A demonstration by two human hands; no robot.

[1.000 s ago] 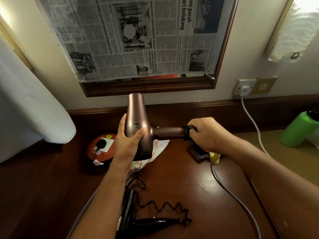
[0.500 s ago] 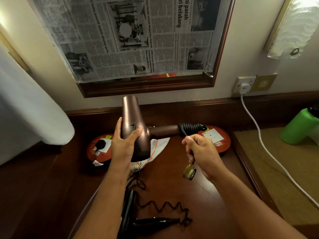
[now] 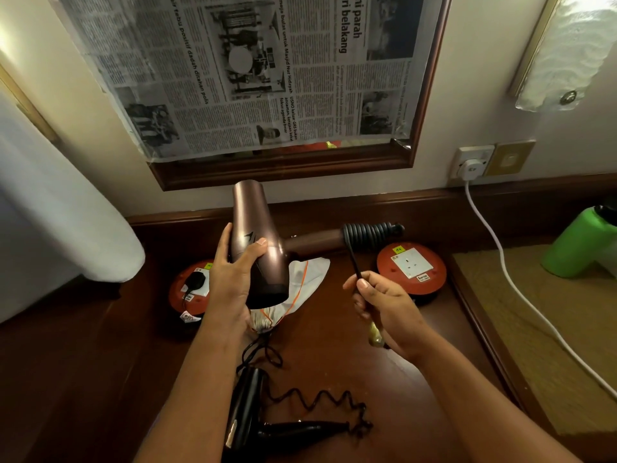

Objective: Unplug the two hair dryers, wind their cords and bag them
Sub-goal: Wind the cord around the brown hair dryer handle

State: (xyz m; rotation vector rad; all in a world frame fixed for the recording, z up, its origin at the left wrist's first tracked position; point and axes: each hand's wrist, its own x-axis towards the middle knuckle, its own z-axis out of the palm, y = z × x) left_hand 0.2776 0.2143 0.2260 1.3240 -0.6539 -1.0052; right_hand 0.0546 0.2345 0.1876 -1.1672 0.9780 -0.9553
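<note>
My left hand (image 3: 235,282) grips the barrel of a bronze hair dryer (image 3: 255,242), held above the wooden desk with its handle pointing right. Its dark cord (image 3: 369,234) is coiled in several turns round the end of the handle. My right hand (image 3: 384,309) pinches the free end of that cord, and the plug hangs below my palm, mostly hidden. A black hair dryer (image 3: 253,416) lies on the desk near me, its curly cord (image 3: 320,399) running to a black plug in the left floor socket (image 3: 192,289). A white drawstring bag (image 3: 300,282) lies behind the bronze dryer.
A second orange round socket (image 3: 412,269) sits on the desk to the right with nothing plugged in. A white cable (image 3: 494,248) runs from a wall socket (image 3: 472,163) down the right. A green bottle (image 3: 577,248) stands far right. A newspaper-covered mirror (image 3: 253,78) hangs ahead.
My right hand has come off the handle end, carrying the cord's free end down and toward me. More turns of cord now sit round the handle, and the right socket is uncovered.
</note>
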